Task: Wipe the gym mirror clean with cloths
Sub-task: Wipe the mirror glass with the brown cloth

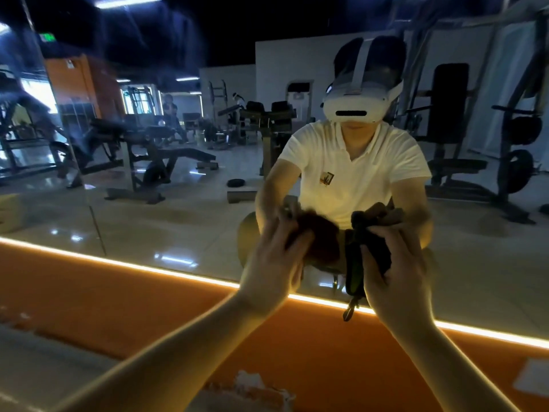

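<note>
The gym mirror (184,209) fills the wall ahead and reflects me crouching in a white shirt. My left hand (274,263) presses a dark reddish-brown cloth (322,239) against the glass low down, fingers wrapped over its edge. Just to the right, my right hand (395,272) grips a black cloth (364,257) with a green strip and a small hanging loop, also held at the glass. Both cloths are partly hidden by my fingers.
A glowing light strip (166,270) runs along the mirror's bottom edge above an orange base (118,304). A vertical seam (89,200) splits the mirror at the left. Reflected gym machines and benches fill the glass. Something pale and crumpled (252,388) lies below my arms.
</note>
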Tool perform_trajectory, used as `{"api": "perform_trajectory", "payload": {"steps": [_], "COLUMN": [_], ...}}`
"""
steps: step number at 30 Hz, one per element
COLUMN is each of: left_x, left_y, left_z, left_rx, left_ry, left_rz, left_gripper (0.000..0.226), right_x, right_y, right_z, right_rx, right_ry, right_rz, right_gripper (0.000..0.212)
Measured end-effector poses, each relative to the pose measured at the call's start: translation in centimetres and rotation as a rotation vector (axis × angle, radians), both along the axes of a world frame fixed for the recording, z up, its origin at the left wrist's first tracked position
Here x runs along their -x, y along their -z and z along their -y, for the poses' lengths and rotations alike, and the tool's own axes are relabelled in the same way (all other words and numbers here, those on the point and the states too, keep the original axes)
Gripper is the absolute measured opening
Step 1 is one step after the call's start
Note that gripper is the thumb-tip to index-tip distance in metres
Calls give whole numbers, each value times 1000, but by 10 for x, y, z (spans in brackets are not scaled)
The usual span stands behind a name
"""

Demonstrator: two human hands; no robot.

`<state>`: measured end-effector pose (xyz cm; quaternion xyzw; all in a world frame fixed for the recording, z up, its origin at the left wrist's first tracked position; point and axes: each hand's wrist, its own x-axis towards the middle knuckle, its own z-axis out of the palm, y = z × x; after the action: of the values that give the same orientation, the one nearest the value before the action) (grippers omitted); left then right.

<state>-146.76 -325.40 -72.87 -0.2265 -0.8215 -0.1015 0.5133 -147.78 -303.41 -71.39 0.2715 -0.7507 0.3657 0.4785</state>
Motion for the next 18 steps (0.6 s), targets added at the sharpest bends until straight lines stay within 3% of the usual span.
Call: {"api": "perform_trajectory", "payload": {"steps": [3,5,7,11,13,15,18], "left_x": [-7,-9,-9,4,8,8,5], "left_y": [48,47,24,-45,-62,-50,4], "left_z": [-4,2,5,-2,-19,-36,-59], "left_rx": [316,406,306,-170,-270,-237,24], "left_ry": [51,58,64,-3,-12,40,157], "left_rz": [136,162,130,-29,-70,-79,1], "left_gripper": [33,37,40,38,38,39,45], "right_x": [-3,-8,-11,-15,-18,-24,-31], "right_y": [2,2,3,3,-5,-17,-26], "right_z": [-7,-12,-17,-27,-32,-39,-48], "right_rx": [14,29,45,12,-38,-81,-140], "right_ry": [40,39,54,90,103,135,195], "right_rz": [12,27,34,64,76,93,94], "right_gripper": [18,20,21,21,22,23,24]}}
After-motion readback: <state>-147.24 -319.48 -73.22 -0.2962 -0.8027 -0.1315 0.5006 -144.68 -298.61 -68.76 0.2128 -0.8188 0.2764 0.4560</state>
